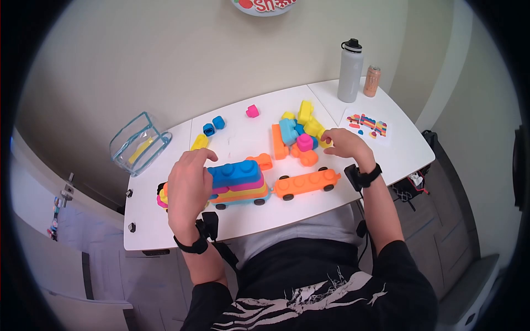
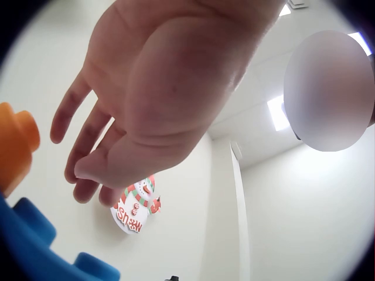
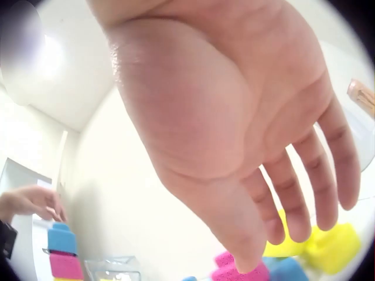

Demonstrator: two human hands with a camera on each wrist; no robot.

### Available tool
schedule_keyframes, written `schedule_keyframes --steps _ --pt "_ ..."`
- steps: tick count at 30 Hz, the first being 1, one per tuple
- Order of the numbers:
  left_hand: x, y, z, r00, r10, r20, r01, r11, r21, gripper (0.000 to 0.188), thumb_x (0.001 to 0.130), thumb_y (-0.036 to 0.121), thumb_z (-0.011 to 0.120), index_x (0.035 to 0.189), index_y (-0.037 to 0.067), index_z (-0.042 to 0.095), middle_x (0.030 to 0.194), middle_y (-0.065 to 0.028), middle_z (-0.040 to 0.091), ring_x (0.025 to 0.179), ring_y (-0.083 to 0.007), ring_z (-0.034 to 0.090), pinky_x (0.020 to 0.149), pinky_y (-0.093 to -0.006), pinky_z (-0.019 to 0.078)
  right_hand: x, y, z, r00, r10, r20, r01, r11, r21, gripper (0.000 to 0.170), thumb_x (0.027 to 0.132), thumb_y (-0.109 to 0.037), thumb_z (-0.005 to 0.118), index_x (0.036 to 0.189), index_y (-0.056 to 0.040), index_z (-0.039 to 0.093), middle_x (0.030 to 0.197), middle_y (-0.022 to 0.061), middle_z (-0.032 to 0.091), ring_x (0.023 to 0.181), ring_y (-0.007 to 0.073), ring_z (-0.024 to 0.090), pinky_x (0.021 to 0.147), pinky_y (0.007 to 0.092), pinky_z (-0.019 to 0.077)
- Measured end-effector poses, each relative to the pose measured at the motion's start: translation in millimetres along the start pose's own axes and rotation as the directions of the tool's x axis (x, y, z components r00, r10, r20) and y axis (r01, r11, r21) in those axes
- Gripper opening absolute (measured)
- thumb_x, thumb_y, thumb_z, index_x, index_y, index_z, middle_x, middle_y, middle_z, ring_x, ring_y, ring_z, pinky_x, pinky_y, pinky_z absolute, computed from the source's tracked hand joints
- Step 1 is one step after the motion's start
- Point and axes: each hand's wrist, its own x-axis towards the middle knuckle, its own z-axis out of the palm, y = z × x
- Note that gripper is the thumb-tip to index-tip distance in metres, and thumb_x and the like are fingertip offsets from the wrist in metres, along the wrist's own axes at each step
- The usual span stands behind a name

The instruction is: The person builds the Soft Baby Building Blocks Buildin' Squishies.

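My left hand [image 1: 189, 185] hovers with loosely bent fingers at the left end of a long blue block [image 1: 235, 173]. That block tops a stack of pink, yellow and orange layers on a light blue wheeled base [image 1: 243, 201]. In the left wrist view the hand [image 2: 158, 93] holds nothing. To the right stands an orange wheeled base [image 1: 307, 183] with bare studs. My right hand [image 1: 348, 147] reaches over the right edge of a block pile, near yellow blocks [image 1: 313, 128] and a pink block [image 1: 304, 142]. The right wrist view shows its fingers [image 3: 319, 181] extended, gripping nothing.
Two small blue blocks [image 1: 218, 122], a pink block [image 1: 252, 111] and a yellow block [image 1: 200, 142] lie farther back. A clear bag [image 1: 140, 144] stands at the left. A picture sheet [image 1: 367, 126], grey bottle [image 1: 350, 73] and can [image 1: 372, 81] are at the right.
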Motion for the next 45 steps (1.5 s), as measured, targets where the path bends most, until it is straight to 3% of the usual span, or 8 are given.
schedule_keyframes --steps 3,10,21,25,32,37,42,45 --pt "3 19 2 0.986 0.147 -0.072 -0.155 0.981 -0.113 0.025 0.086 -0.009 0.064 0.106 0.006 0.068 0.105 -0.016 0.071 0.096 -0.0359 0.07 0.083 -0.0433 0.0555 29 32 21 0.998 -0.04 0.043 0.045 0.991 -0.128 0.027 0.092 -0.021 0.074 0.112 -0.0034 0.078 0.102 0.0151 0.08 0.096 0.0313 0.077 0.086 0.0417 0.0596" --pt "12 29 13 0.898 0.324 -0.296 -0.38 0.912 -0.154 0.02 0.081 -0.009 0.071 0.095 0.005 0.069 0.089 -0.0093 0.071 0.085 -0.0292 0.07 0.074 -0.039 0.0547 51 1 16 0.936 0.316 0.155 -0.333 0.939 0.092 0.025 0.095 -0.026 0.07 0.099 -0.0034 0.081 0.079 0.008 0.078 0.066 0.0212 0.074 0.064 0.0362 0.0599" --pt "5 18 7 0.959 0.245 -0.141 -0.274 0.927 -0.257 0.017 0.088 -0.006 0.071 0.101 0.003 0.069 0.098 -0.0139 0.071 0.091 -0.0317 0.071 0.082 -0.0388 0.0559 60 13 13 0.958 0.219 0.183 -0.261 0.933 0.248 0.037 0.095 -0.038 0.073 0.102 -0.0015 0.08 0.086 0.0128 0.077 0.074 0.0197 0.072 0.067 0.0346 0.0582" --pt "-1 17 15 0.961 0.27 0.059 -0.25 0.941 -0.229 0.033 0.086 0.001 0.078 0.116 0.006 0.067 0.115 -0.0135 0.07 0.111 -0.0346 0.066 0.093 -0.0424 0.0549 54 13 -3 0.996 0.086 -0.005 -0.082 0.966 0.246 0.044 0.098 -0.04 0.068 0.109 0.0017 0.077 0.095 0.0151 0.077 0.089 0.0243 0.073 0.082 0.0383 0.0571" --pt "6 22 37 0.955 0.231 0.184 -0.204 0.966 -0.156 0.038 0.083 0.005 0.082 0.116 0.008 0.065 0.11 -0.0102 0.071 0.107 -0.0324 0.067 0.091 -0.0431 0.0552 31 13 -33 0.987 0.118 -0.11 -0.064 0.914 0.401 0.044 0.103 -0.039 0.059 0.106 0.002 0.074 0.101 0.0152 0.075 0.094 0.0255 0.07 0.089 0.0368 0.0537" --pt "6 18 36 0.958 0.169 0.231 -0.134 0.978 -0.16 0.036 0.084 0.006 0.081 0.115 0.01 0.064 0.112 -0.0116 0.071 0.107 -0.0337 0.068 0.091 -0.0433 0.0555 2 9 -42 0.944 0.196 -0.266 -0.022 0.84 0.542 0.036 0.108 -0.033 0.056 0.11 0.0005 0.07 0.094 0.006 0.068 0.086 0.0152 0.062 0.081 0.0315 0.0501" --pt "5 17 25 0.966 0.117 0.231 -0.082 0.985 -0.154 0.033 0.088 0.012 0.079 0.116 0.01 0.063 0.113 -0.0134 0.071 0.11 -0.0362 0.067 0.093 -0.0447 0.0549 -29 8 -32 0.95 0.096 -0.296 0.13 0.74 0.66 0.03 0.113 -0.033 0.054 0.104 -0.0069 0.067 0.079 -0.0065 0.051 0.071 0.0036 0.043 0.062 0.0229 0.0346" --pt "7 27 23 0.962 0.019 0.271 0.006 0.996 -0.088 0.035 0.088 0.014 0.081 0.117 0.009 0.063 0.114 -0.0142 0.071 0.11 -0.0347 0.067 0.093 -0.0436 0.0551 -43 -3 -34 0.975 0.081 -0.207 0.107 0.644 0.758 0.031 0.114 -0.032 0.052 0.108 -0.0049 0.066 0.078 -0.0051 0.051 0.069 0.0044 0.044 0.061 0.0219 0.0344"
